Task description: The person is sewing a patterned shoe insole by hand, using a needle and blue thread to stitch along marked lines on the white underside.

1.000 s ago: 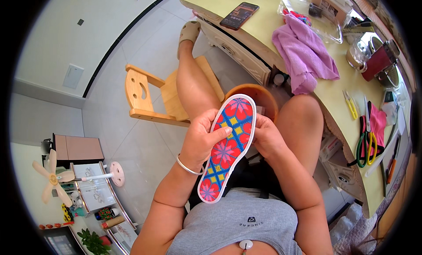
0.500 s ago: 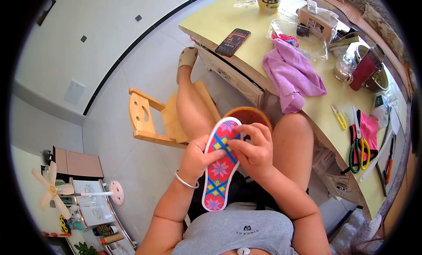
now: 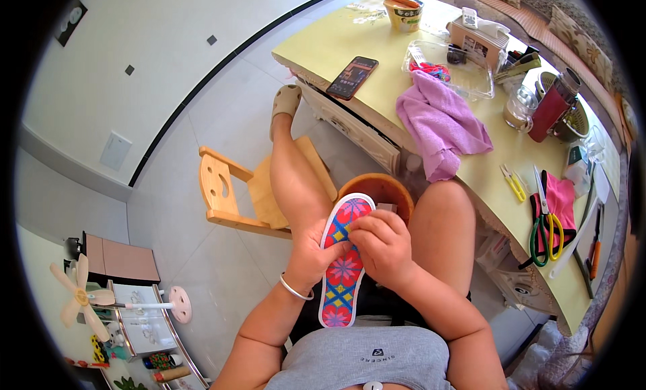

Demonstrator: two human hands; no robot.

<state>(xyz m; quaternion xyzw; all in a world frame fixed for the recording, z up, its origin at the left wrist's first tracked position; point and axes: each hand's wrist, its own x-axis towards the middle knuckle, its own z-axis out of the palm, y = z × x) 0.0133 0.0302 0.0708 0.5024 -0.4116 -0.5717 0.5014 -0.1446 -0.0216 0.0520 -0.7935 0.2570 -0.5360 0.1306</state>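
embroidered insole (image 3: 342, 269), red and blue flower pattern, lying lengthwise between both hands above the lap. left hand (image 3: 311, 254) gripping its left edge from beneath; right hand (image 3: 381, 245) curling closed, fingertips pinching its upper part.

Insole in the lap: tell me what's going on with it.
A seated person holds a colourful embroidered insole over the lap. The left hand supports it from behind and the right hand pinches at its upper front; any needle or thread is too small to see. A wooden bowl sits just beyond the knees. On the yellow table to the right lie a phone, purple cloth and scissors.
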